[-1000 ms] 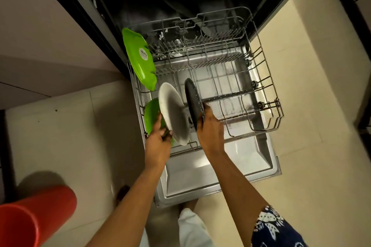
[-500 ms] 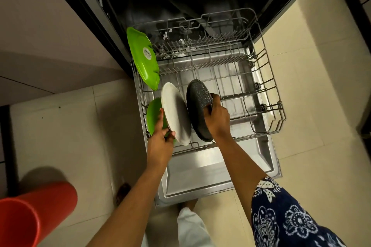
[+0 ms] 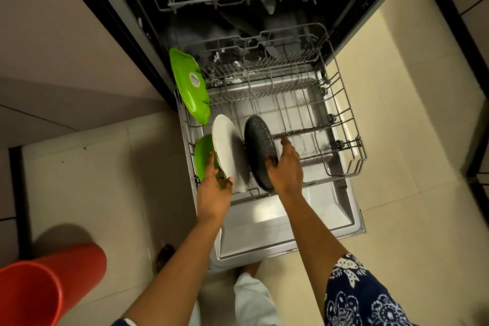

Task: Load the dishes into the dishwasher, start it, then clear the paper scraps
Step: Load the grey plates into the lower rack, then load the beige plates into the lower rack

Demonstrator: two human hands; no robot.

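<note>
The right hand (image 3: 285, 167) clamped the black speckled plate (image 3: 258, 145) at its right rim, thumb on the near face, fingers behind. The plate stood on edge in the dishwasher's lower rack (image 3: 346, 124) at mid-frame, its face running from upper frame to lower. Just left of it, the left hand (image 3: 213, 192) pinched the lower edge of a white plate (image 3: 229, 151), likewise on edge. Left of that stood a round green plate (image 3: 202, 159). A green leaf-shaped platter (image 3: 189, 85) leaned at the rack's upper-left corner.

Plates (image 3: 229, 156) upright in lower rack (image 3: 344, 124)
</note>
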